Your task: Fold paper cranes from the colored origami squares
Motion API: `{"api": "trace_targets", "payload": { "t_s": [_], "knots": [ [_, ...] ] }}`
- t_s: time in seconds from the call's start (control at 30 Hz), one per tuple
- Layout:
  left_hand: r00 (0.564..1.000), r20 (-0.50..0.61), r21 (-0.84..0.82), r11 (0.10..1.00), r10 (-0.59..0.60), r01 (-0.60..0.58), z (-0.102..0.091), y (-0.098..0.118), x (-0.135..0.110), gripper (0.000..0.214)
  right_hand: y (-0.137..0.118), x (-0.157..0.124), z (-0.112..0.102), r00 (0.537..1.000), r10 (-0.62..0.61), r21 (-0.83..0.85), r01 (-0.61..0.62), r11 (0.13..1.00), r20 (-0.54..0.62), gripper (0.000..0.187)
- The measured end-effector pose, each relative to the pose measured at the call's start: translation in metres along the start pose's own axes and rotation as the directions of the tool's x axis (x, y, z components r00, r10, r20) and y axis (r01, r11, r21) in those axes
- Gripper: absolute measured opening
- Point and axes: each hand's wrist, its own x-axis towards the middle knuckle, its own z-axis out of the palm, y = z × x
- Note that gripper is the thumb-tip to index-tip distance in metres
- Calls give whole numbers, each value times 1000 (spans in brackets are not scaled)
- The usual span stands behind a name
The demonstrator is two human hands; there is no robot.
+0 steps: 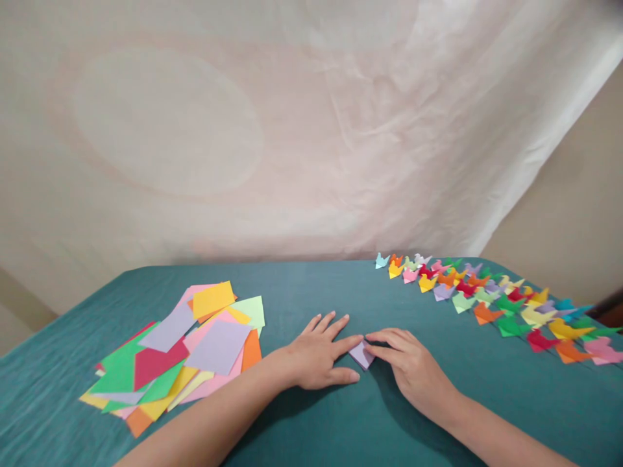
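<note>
Bare forearms [228, 415] are stretched across the near part of a table [304, 288], and between the two hands a small folded lilac paper [361, 357] is seen, set well in from the table's left and right edges. It is shown as a compact diamond, smooth and matte, with one corner turned toward the near side and a thin, layered edge at its lower left. The left hand [314, 360] is laid palm down with its fingers spread wide; the paper's upper corner is met by its index fingertip, and nothing is enclosed. The right hand [413, 366] is loosely curved, two fingertips being placed on the paper's right side; its thumb is hidden, so whether the paper is pinched cannot be told. Teal cloth, faintly creased near the left edge, is spread over the table. Toward that edge, flat rectangular paper sheets [219, 347] are heaped in overlapping colours. From the far edge down the right edge, crisp, pointed paper birds [487, 295] are ranged in slanting rows.
</note>
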Motion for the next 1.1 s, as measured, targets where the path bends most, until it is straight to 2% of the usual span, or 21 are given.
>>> {"api": "trace_targets", "payload": {
  "t_s": [0.23,0.53,0.87,1.1],
  "knots": [
    [1000,1,18,1000,4,-4,1,0,0,68,3,-1,4,997,13,-40,-10,999,75,33],
    [998,-56,60,998,-4,7,0,3,0,63,0,-1,5,990,55,-93,-43,995,133,38],
    [999,-51,108,994,-13,19,8,0,2,67,-3,3,-10,971,28,-231,28,973,238,26],
    [999,-34,86,996,-19,21,4,1,0,67,-9,7,-15,968,1,-301,77,950,250,25]
  ]
}}
